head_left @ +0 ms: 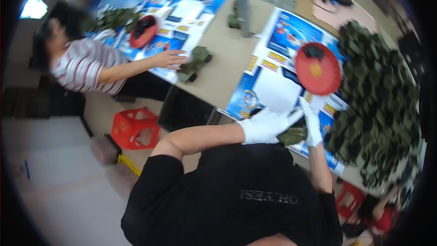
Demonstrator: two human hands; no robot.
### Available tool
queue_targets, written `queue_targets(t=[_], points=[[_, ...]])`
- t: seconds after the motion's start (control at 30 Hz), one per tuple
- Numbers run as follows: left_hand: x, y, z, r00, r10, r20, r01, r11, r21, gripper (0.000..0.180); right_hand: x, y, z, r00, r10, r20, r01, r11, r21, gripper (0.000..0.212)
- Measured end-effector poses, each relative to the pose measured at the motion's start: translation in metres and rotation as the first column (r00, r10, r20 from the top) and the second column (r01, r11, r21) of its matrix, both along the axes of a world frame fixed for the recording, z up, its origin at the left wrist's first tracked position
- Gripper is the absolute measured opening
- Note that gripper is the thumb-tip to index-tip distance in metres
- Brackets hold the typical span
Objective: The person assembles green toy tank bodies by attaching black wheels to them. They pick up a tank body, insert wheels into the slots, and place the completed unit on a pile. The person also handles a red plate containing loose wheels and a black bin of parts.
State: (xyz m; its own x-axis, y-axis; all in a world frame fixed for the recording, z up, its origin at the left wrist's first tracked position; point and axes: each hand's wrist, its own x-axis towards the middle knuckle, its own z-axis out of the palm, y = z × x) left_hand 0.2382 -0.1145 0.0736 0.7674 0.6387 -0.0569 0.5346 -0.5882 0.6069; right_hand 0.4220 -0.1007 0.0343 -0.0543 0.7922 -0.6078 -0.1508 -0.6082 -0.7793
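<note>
Both my hands wear white gloves and meet close to my body at the table's near edge. An olive-green plastic part [292, 135] sits between them, partly covered by the gloves. My left hand [266, 126] closes on its left side, fingers pointing toward the right hand. My right hand [312, 124] grips its right side with the fingers pointing away from me. Something dark shows between the two hands, too small to make out. A red round dish [330, 75] with small black parts [313, 51] lies beyond my hands.
A big heap of olive-green parts [371, 100] covers the table's right side. Printed blue and white sheets [277, 86] lie under the work. A grey post [241, 4] rises at the far edge. On the left, a co-worker's hand [173, 58] reaches by a green piece [195, 64]; a red stool [135, 128] stands below.
</note>
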Motion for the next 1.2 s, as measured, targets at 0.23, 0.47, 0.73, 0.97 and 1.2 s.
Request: queue_targets(t=[0.23,0.47,0.73,0.97,1.2], points=[[0.005,0.039,-0.003,0.983,0.137,-0.125,-0.173,0.917,-0.360,0.101,0.019,0.032,-0.016,0.977,-0.083,0.195,0.038,0.974,0.223,0.047],[0.024,0.060,-0.082,0.340,0.799,0.496,-0.493,0.601,-0.629,0.092,0.001,-0.026,0.008,0.839,0.086,0.538,-0.325,0.872,0.366,0.079],[0.040,0.044,-0.091,0.167,0.896,0.412,-0.436,0.442,-0.784,0.088,-0.053,-0.022,0.005,0.384,-0.048,0.922,-0.541,0.798,0.267,0.085],[0.001,0.038,-0.072,0.601,0.793,0.097,-0.413,0.412,-0.812,0.053,0.022,-0.010,-0.004,0.562,-0.181,0.807,-0.372,0.816,0.442,0.068],[-0.024,0.001,-0.125,0.713,0.697,-0.070,-0.413,0.338,-0.846,0.052,0.165,-0.016,0.070,0.300,-0.517,0.802,-0.095,0.820,0.564,0.069]])
